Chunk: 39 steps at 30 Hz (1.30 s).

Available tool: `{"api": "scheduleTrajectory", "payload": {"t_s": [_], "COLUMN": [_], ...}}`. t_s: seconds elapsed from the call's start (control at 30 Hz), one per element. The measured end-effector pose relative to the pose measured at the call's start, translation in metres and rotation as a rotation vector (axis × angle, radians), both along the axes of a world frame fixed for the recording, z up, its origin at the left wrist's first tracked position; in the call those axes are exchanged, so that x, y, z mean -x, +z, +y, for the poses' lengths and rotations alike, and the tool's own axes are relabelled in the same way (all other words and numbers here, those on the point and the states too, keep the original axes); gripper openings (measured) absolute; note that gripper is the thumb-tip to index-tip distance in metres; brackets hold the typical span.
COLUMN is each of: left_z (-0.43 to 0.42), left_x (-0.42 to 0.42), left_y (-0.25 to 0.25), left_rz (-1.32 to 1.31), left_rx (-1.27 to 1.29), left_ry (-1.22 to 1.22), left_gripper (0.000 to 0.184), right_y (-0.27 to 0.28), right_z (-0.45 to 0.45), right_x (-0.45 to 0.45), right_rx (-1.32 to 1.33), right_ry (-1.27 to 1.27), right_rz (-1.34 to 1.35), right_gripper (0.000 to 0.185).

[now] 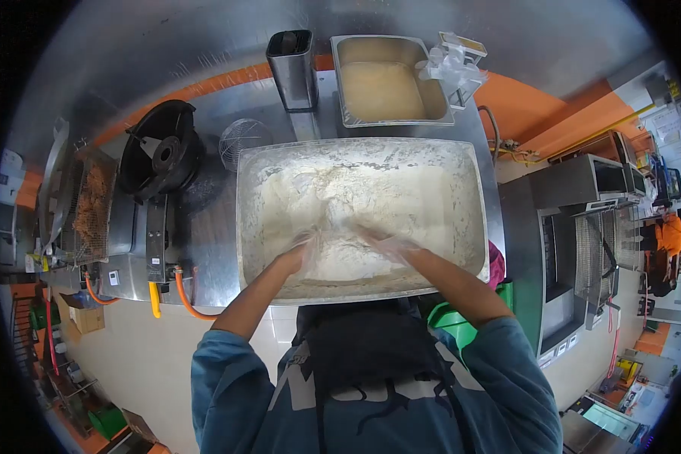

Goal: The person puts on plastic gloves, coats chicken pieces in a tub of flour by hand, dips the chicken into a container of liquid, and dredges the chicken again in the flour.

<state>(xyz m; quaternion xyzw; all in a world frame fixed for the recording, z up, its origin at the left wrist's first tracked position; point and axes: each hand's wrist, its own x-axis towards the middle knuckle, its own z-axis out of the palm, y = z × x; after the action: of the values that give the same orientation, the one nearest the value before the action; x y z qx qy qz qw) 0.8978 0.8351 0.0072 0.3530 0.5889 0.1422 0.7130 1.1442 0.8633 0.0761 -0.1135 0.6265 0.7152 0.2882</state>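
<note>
the person stands at the worktop [212,250], both arms stretched forward into a wide metal tray [240,219]. the flour [424,200] lies inside that tray, spread over its floor, loose and lumpy around the middle, with crusted patches along the far wall.

the left hand [307,244] is down in the tray, touching the flour left of the middle; the right hand [386,242] is in it too, a little to the right, and the two are near each other but apart. both wear thin clear gloves. the fingers of each are blurred against the white, so i cannot tell whether they are clenched on any flour or released.

just beyond the tray stands a deep pan [337,94] of pale tan batter [382,91], with a tall dark holder [290,79] left of it and some clear plastic [455,69] at its right. a wire whisk [244,138] sits by the tray's far left corner. further left are a black round thing [161,155] and a mesh basket [93,204] holding brown crumbs.
</note>
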Motion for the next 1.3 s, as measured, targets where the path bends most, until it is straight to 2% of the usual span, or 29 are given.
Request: {"api": "scheduleTrajectory", "payload": {"t_s": [0.03,0.07,0.1,0.13,0.2,0.23,0.27,0.33,0.37,0.43,0.5,0.57,0.6,0.63,0.67,0.73,0.77,0.83,0.87,0.9,0.93,0.97,1.0,1.07,1.1,1.13,1.2,1.23,1.3], "left_z": [0.004,0.004,0.001,0.000,0.003,0.008,0.013,0.023,0.031,0.044,0.040,0.038,0.038,0.039,0.045,0.071,0.079,0.098,0.106,0.107,0.106,0.102,0.095,0.080,0.073,0.069,0.068,0.070,0.076], "left_x": [-0.006,-0.003,0.002,0.009,0.025,0.032,0.040,0.048,0.038,0.000,-0.009,-0.003,0.005,0.013,0.031,0.068,0.068,0.064,0.057,0.048,0.040,0.036,0.039,0.053,0.061,0.068,0.067,0.059,0.043], "left_y": [0.012,-0.004,-0.033,-0.037,-0.019,-0.012,-0.005,-0.002,-0.023,-0.086,-0.044,-0.006,0.006,0.010,-0.013,-0.097,-0.122,-0.170,-0.190,-0.179,-0.150,-0.121,-0.091,-0.043,-0.029,-0.020,-0.010,-0.003,0.019], "left_rz": [-0.111,-0.085,-0.060,-0.038,0.004,0.013,0.022,0.024,-0.024,-0.122,-0.167,-0.164,-0.141,-0.119,0.125,0.609,0.668,0.781,0.831,0.790,0.732,0.673,0.642,0.686,0.788,0.915,0.949,0.896,0.567], "left_rx": [0.115,0.028,-0.057,-0.105,-0.172,-0.196,-0.223,-0.285,-0.208,-0.035,-0.215,-0.305,-0.309,-0.311,-0.355,-0.435,-0.496,-0.622,-0.683,-0.647,-0.604,-0.562,-0.562,-0.654,-0.767,-0.898,-0.899,-0.838,-0.488], "left_ry": [0.063,0.108,0.155,0.194,0.258,0.187,0.116,-0.227,-0.026,0.364,0.089,0.123,0.289,0.455,0.306,-0.004,0.020,0.053,0.068,0.063,0.040,0.013,-0.037,-0.199,-0.318,-0.437,-0.471,-0.419,-0.150], "left_gripper": [0.055,0.053,0.050,0.049,0.046,0.045,0.044,0.042,0.041,0.040,0.039,0.039,0.039,0.040,0.036,0.029,0.029,0.028,0.028,0.029,0.030,0.032,0.034,0.038,0.040,0.042,0.047,0.050,0.048], "right_y": [-0.002,-0.002,-0.006,-0.005,0.007,0.031,0.025,0.014,-0.011,-0.010,0.034,0.012,-0.043,-0.053,-0.062,-0.028,-0.086,-0.093,-0.093,-0.094,-0.094,-0.084,-0.072,0.000,-0.004,-0.030,-0.095,-0.081,-0.045], "right_z": [0.000,0.001,0.003,0.006,0.027,0.036,0.040,0.050,0.046,0.033,0.023,0.031,0.045,0.052,0.060,0.071,0.084,0.084,0.085,0.086,0.092,0.092,0.092,0.086,0.089,0.093,0.093,0.088,0.074], "right_x": [0.009,0.013,0.011,0.011,-0.001,-0.008,-0.007,-0.005,0.000,0.021,0.028,0.013,-0.021,-0.027,-0.034,-0.020,-0.021,0.011,0.024,0.037,0.047,0.047,0.048,0.032,0.020,0.003,-0.023,-0.012,0.028], "right_rx": [0.069,0.267,0.663,1.089,2.311,2.390,2.391,2.360,2.409,2.548,2.512,2.756,3.016,3.027,3.036,2.479,3.193,2.655,2.601,2.548,2.700,2.715,2.721,2.430,2.451,2.658,3.056,2.955,2.736], "right_ry": [-0.033,-0.157,-0.432,-0.636,-1.433,-1.537,-1.655,-1.865,-1.367,-1.141,-1.356,-1.350,-1.206,-1.198,-1.184,-1.404,-0.989,-0.836,-0.901,-0.965,-1.177,-1.372,-1.558,-1.694,-1.459,-1.322,-0.951,-1.093,-1.341], "right_rz": [0.052,0.181,0.455,0.749,1.415,1.507,1.629,1.931,1.910,1.835,1.869,1.853,1.812,1.912,2.016,2.471,2.637,2.593,2.602,2.608,2.661,2.541,2.404,1.872,1.780,1.893,2.122,2.150,2.193], "right_gripper": [0.056,0.056,0.054,0.051,0.047,0.044,0.045,0.047,0.048,0.052,0.044,0.045,0.050,0.052,0.055,0.053,0.050,0.050,0.048,0.047,0.044,0.043,0.042,0.042,0.041,0.040,0.040,0.040,0.041]}}
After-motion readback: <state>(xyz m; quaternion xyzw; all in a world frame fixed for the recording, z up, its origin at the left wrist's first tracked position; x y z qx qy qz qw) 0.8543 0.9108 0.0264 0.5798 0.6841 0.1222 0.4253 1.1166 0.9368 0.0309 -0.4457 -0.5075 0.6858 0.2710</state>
